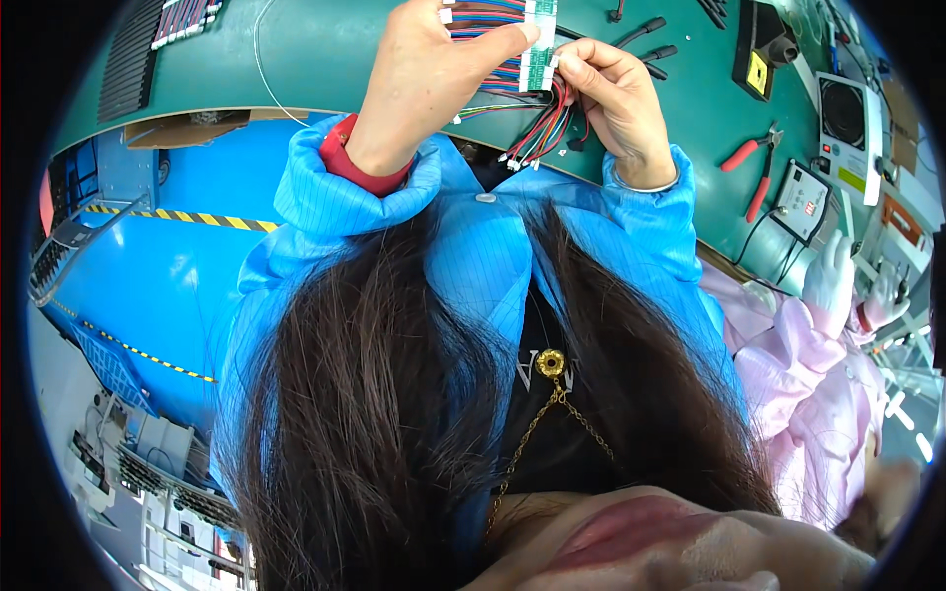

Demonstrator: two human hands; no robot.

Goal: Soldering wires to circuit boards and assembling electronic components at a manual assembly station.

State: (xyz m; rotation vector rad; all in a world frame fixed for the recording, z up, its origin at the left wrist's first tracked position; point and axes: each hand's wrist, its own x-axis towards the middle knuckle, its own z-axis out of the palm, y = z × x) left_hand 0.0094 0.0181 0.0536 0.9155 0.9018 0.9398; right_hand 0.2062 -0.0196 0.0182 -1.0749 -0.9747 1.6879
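Note:
At the top middle of the head view, my left hand (419, 79) grips a green circuit board (538, 67) with rows of white connectors, its thumb pressed on the face. Striped ribbons of red, blue and black wires (488, 30) run from the board's left side, partly behind that hand. My right hand (621, 103) is closed at the board's right edge, thumb and forefinger pinching a small white connector (553, 62). Below the board hangs a loose bundle of coloured wires (542, 136) with small white plugs on the ends.
Red-handled pliers (757, 169), a soldering iron stand (765, 59) and a white control box (800, 201) lie to the right on the green bench (690, 138). Black cables (645, 44) lie beyond my right hand. A gloved co-worker (830, 281) in pink sits close at right.

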